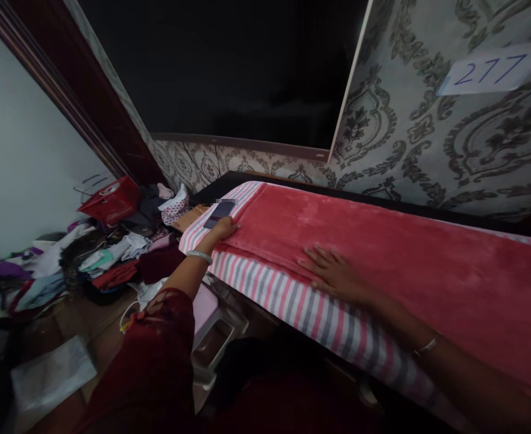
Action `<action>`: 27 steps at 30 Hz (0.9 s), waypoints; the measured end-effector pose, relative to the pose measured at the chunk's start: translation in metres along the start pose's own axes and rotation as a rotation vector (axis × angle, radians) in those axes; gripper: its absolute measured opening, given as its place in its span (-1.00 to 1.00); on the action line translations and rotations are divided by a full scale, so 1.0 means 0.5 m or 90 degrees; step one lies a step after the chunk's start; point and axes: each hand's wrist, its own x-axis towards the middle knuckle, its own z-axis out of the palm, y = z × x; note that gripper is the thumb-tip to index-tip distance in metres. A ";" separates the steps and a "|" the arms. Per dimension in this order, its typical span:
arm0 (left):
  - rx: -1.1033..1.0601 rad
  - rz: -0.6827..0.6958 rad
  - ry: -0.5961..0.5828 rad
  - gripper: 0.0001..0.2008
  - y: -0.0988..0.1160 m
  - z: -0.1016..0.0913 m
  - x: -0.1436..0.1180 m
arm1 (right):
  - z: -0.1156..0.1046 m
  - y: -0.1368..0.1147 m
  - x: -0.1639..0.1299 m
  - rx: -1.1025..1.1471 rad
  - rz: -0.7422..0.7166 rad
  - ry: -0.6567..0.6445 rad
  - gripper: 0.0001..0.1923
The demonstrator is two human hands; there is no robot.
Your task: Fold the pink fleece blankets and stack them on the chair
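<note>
A pink-red fleece cloth [383,253] lies spread over a pink, grey and white striped sheet [292,301] on a long raised surface. My left hand [223,229] reaches to the cloth's far left corner, fingers curled at its edge; whether it pinches the cloth is unclear. Just beyond that hand a dark phone [219,214] rests on the striped sheet. My right hand [333,272] lies flat, fingers apart, on the cloth's near edge. Both wrists wear a thin bangle.
A heap of mixed clothes [106,256] and a red basket [111,200] cover the floor at left. A white plastic stool [215,337] stands below the surface. A dark screen [229,66] hangs on the patterned wall, with a paper reading 277 [493,69] at right.
</note>
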 end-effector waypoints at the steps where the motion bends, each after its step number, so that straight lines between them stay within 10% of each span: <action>1: -0.011 0.002 -0.008 -0.64 -0.001 -0.002 -0.003 | -0.006 -0.004 0.005 0.009 0.004 -0.003 -0.36; 9: -0.120 -0.001 -0.030 -0.60 -0.016 -0.024 -0.044 | 0.016 -0.096 0.089 -0.009 -0.054 0.055 -0.35; 20: -0.268 -0.007 -0.009 -0.65 -0.009 -0.034 -0.060 | 0.044 -0.095 0.095 0.055 -0.048 0.042 -0.34; 27: -0.251 0.083 0.008 -0.81 0.076 -0.076 -0.064 | 0.032 -0.055 0.117 0.486 0.074 0.109 -0.29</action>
